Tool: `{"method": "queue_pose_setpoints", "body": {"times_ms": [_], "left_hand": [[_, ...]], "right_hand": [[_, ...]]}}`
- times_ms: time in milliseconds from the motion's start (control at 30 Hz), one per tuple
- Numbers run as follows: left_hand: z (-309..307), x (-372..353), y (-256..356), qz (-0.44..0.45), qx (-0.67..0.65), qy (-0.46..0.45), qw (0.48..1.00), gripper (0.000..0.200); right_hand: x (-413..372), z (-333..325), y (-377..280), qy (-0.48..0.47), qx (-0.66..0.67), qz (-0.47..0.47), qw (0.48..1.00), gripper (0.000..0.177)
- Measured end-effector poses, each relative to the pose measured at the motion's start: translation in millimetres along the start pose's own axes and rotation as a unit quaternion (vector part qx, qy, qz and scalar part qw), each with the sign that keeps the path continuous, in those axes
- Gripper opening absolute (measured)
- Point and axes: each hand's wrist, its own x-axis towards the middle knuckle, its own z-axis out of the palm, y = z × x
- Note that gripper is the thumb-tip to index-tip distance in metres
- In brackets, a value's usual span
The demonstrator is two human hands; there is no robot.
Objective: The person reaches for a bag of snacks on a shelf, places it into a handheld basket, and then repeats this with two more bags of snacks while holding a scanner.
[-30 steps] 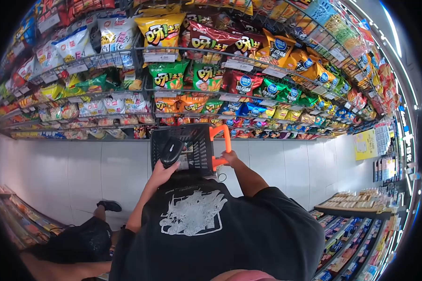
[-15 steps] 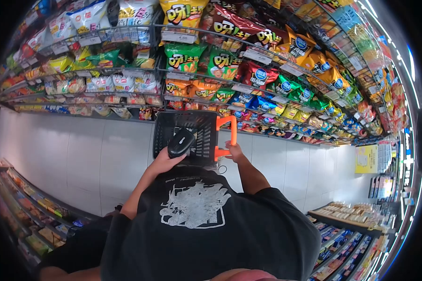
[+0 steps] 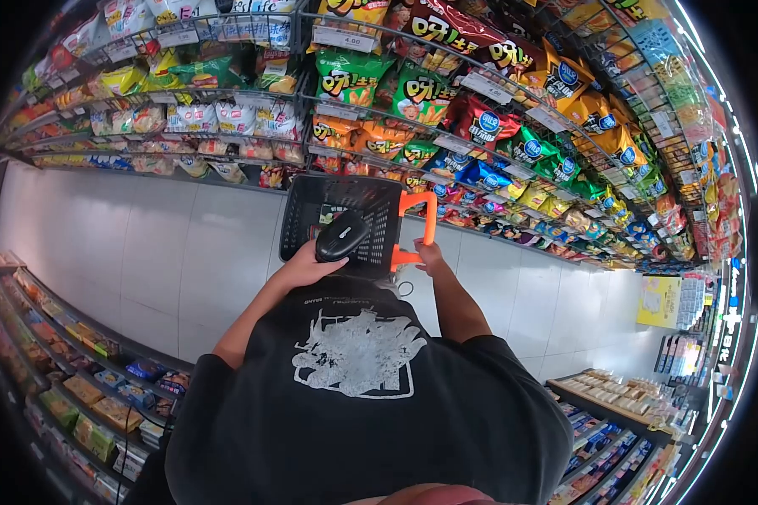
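A black oval device is in my left hand, its fingers closed around the near side. The device hangs over the black basket, and some dark packaged item shows inside, partly hidden. My right hand is wrapped round the lower part of the basket's orange handle on the right side. What the device is, I cannot make out.
Wire shelves with bagged snacks run across the front, just beyond the basket. Low shelves with boxed goods stand at the lower left, others at the lower right. Pale tiled floor lies between.
The snack shelves appear larger and shifted slightly right. The basket, the black device and both hands have moved a little right in view. At the lower left, the dark-clothed person is mostly out of view.
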Motion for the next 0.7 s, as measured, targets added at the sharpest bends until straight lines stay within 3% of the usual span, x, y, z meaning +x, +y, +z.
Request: {"method": "queue_pose_setpoints", "body": {"times_ms": [167, 467, 700], "left_hand": [[-0.9, 1.9, -4.4, -0.025, -0.014, 0.019, 0.999, 0.031], [-6.7, -6.3, 2.0, -0.018, -0.03, 0.032, 0.999, 0.032], [-17.2, -16.6, -11.3, 0.004, -0.056, 0.045, 0.997, 0.032]], "right_hand": [[3.7, -2.6, -1.2, -0.029, 0.025, 0.02, 0.999, 0.027], [-13.8, -9.3, -3.4, -0.128, 0.082, -0.028, 0.988, 0.032], [-20.0, -5.5, -2.6, -0.132, 0.085, -0.042, 0.987, 0.033]]}}
